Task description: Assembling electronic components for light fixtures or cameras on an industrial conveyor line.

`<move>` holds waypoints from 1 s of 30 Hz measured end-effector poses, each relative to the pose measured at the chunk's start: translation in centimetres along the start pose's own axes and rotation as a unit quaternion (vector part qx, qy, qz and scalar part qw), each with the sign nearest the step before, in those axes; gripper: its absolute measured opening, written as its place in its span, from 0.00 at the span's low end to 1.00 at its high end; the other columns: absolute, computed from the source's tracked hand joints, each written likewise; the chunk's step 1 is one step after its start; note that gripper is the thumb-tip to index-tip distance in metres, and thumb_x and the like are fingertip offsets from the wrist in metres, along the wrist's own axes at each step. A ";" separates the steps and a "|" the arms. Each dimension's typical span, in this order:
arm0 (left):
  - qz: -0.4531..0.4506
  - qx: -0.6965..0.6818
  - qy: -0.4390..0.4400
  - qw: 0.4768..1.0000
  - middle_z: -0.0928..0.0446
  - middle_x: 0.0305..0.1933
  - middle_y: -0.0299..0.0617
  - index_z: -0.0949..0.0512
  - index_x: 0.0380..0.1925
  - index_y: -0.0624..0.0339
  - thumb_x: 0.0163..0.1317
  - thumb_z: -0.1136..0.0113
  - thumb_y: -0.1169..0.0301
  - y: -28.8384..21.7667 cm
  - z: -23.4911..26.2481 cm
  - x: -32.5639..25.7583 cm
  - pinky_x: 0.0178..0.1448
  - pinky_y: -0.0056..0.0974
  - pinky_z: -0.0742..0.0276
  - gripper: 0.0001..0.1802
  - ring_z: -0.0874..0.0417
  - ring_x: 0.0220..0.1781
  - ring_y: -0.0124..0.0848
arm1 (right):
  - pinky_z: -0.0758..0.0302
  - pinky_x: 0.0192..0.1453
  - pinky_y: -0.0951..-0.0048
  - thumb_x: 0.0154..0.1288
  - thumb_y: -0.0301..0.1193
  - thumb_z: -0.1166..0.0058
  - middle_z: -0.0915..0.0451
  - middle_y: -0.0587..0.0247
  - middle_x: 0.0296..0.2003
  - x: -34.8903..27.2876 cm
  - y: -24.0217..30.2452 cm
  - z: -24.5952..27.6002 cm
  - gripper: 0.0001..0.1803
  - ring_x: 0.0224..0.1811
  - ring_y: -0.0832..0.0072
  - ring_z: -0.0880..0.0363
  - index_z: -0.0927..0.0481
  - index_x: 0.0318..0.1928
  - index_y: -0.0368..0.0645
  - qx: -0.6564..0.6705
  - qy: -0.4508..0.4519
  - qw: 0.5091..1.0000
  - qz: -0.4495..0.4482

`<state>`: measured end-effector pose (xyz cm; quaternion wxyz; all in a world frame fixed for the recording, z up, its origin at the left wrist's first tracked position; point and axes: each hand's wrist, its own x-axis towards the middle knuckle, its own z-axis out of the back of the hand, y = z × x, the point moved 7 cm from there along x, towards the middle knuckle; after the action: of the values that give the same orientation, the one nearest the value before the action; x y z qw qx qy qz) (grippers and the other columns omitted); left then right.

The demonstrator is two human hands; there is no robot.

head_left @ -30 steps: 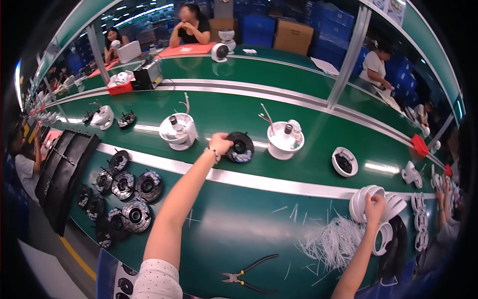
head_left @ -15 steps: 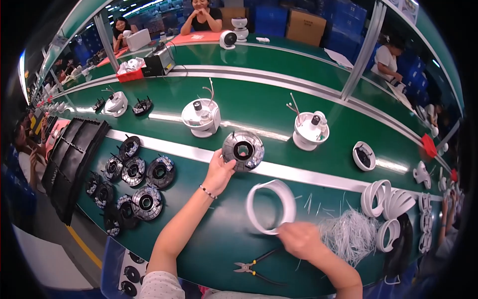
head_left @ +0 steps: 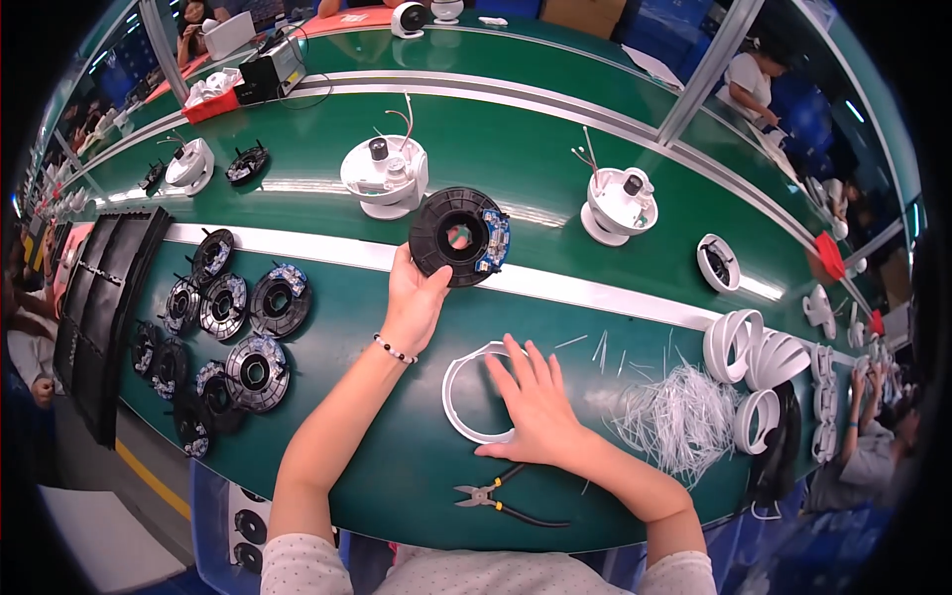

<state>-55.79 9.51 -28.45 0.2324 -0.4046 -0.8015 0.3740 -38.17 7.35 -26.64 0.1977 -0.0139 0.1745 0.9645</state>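
Observation:
My left hand (head_left: 413, 305) is closed on the rim of a round black plastic disc (head_left: 430, 230), which has a central hole and a blue circuit board along its right side. It is held up over the metal strip of the bench. Below it, a white plastic ring (head_left: 450, 395) lies on the green bench top. My right hand (head_left: 540, 412) rests over the ring's right side with fingers stretched and spread, covering part of it. Diagonal cutters (head_left: 482, 495) with black and yellow handles lie nearer to me.
Several similar black discs (head_left: 256, 373) lie at left beside a black tray (head_left: 107, 297). White housings (head_left: 382, 178) with upright wires stand beyond the metal strip, another housing (head_left: 617, 203) farther right. At right are a heap of white strips (head_left: 684, 421) and more white rings (head_left: 732, 342).
The ring was tilted up at my right hand and now lies flatter and farther left. My right hand went from bunched to spread over it. The disc has turned in my left hand.

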 end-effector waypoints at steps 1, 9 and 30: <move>0.002 0.001 0.000 1.000 0.37 0.53 0.44 0.47 0.51 0.62 0.54 0.55 0.86 -0.1 -0.1 -0.1 0.55 0.35 0.32 0.24 0.31 0.52 0.30 | 0.53 0.61 0.43 0.29 0.49 0.32 0.54 0.41 0.60 0.2 -0.2 0.1 0.58 0.62 0.44 0.57 0.48 0.60 0.39 0.001 0.001 1.000 -0.001; -0.044 0.006 0.034 0.998 0.41 0.57 0.43 0.52 0.59 0.61 0.51 0.57 0.89 -1.0 -1.7 -0.9 0.59 0.35 0.37 0.34 0.37 0.59 0.31 | 0.44 0.61 0.62 0.22 0.41 0.28 0.46 0.47 0.55 0.8 -4.6 7.2 0.61 0.59 0.56 0.45 0.50 0.60 0.36 0.283 -0.300 0.911 0.002; 0.246 -0.245 0.132 0.928 0.33 0.52 0.48 0.37 0.53 0.61 0.60 0.68 0.47 -1.4 -1.1 -3.8 0.57 0.46 0.34 0.31 0.31 0.53 0.40 | 0.45 0.61 0.57 0.24 0.42 0.28 0.49 0.42 0.58 5.8 1.7 6.3 0.63 0.61 0.50 0.50 0.54 0.60 0.35 0.331 -0.276 0.902 -0.003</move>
<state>-53.60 6.31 -26.95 0.1303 -0.6794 -0.7054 0.1544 -43.87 10.20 -20.76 0.2342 0.3184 0.4221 0.8158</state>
